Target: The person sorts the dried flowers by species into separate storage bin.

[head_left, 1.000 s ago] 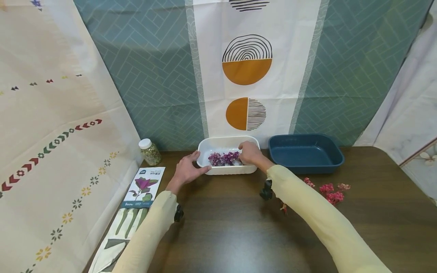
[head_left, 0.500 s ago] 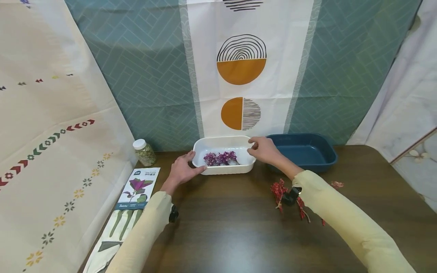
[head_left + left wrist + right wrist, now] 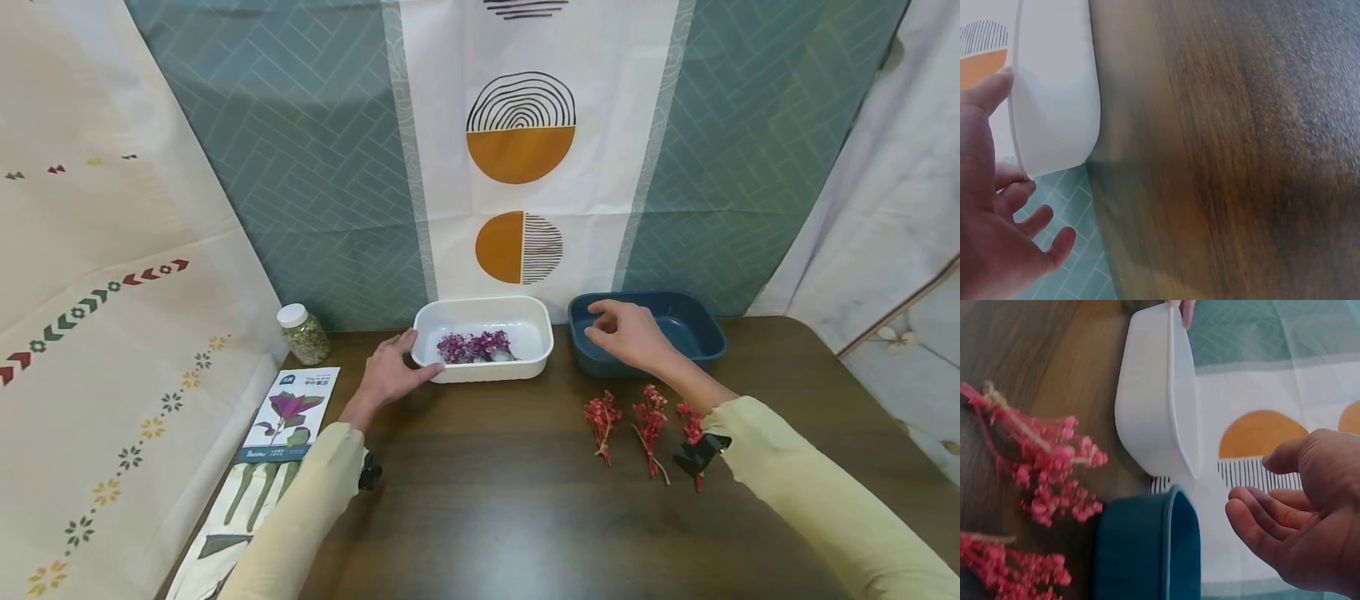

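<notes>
A white rectangular plastic basin [image 3: 492, 370] stands at the back of the table with purple dried flowers [image 3: 474, 347] in it. My left hand [image 3: 390, 372] holds its left end, thumb on the front rim and fingertips at the corner; the left wrist view shows this hand [image 3: 1004, 206] against the basin's rim [image 3: 1016, 119]. My right hand [image 3: 632, 335] hovers over a dark blue basin [image 3: 697, 329], fingers loosely curled and nothing between them. Below the blue basin lie red dried flower bunches [image 3: 650, 421], one [image 3: 691, 421] partly hidden by the right wrist.
To the left stands a jar [image 3: 306, 340] of dried greenish bits with a white lid. In front of it lie a seed packet [image 3: 291, 412] with a purple flower picture and white-and-green gloves [image 3: 247, 504]. A patterned cloth [image 3: 337, 208] hangs behind the table.
My right hand has left the purple flowers inside the white basin and moved right, over the blue basin, uncovering red bunches. My left hand stays at the white basin; the view has turned slightly right.
</notes>
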Motion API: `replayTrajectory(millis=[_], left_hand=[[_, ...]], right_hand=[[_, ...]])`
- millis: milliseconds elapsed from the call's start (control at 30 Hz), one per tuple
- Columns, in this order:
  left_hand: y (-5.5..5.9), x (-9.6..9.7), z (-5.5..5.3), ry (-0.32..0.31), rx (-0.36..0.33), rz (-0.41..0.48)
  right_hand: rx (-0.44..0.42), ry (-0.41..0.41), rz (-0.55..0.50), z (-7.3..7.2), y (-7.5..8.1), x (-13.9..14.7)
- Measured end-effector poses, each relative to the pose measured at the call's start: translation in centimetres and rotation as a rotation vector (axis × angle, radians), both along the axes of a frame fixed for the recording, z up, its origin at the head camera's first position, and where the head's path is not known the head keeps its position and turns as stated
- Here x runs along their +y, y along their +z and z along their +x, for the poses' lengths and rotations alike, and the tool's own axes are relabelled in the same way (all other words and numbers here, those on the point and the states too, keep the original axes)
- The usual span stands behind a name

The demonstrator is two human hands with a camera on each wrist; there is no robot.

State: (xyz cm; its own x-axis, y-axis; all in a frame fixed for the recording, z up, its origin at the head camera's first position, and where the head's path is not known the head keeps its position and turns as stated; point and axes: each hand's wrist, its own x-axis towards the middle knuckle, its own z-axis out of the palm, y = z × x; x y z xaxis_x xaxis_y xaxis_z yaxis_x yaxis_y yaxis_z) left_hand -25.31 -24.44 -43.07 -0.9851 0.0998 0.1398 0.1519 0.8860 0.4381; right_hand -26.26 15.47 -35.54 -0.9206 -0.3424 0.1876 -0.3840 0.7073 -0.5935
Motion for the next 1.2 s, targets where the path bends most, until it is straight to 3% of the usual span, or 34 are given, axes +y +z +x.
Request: replayTrajectory(millis=[500, 567, 700, 767, 867, 1100, 1200], left_hand=[[0.6, 0.5, 0.5, 0.005, 0.003, -0.002], [0.6, 0.6, 0.5, 0.010, 0.048, -0.009], [1.0, 1.1, 0.7, 0.013, 0.242, 0.004], [1.5, 1.8, 1.0, 0.006, 0.330, 0.034], [2.3, 3.2, 1.9, -0.012, 0.382, 0.102], [2.8, 6.8, 4.5, -0.114, 0.342, 0.355], [2.5, 8.1, 5.4, -0.130, 0.302, 0.406]], right_hand=[[0.013, -0.035, 0.007, 1.3, 0.1, 5.6], [0.021, -0.040, 0.012, 1.3, 0.3, 6.6], [0.034, -0.062, 0.029, 1.2, 0.5, 8.9], [0.033, -0.076, 0.034, 1.2, 0.6, 10.2], [0.033, -0.097, 0.037, 1.2, 0.5, 12.0], [0.075, -0.098, 0.042, 1.1, -0.7, 15.4], [0.063, -0.099, 0.057, 0.8, -1.3, 16.5]])
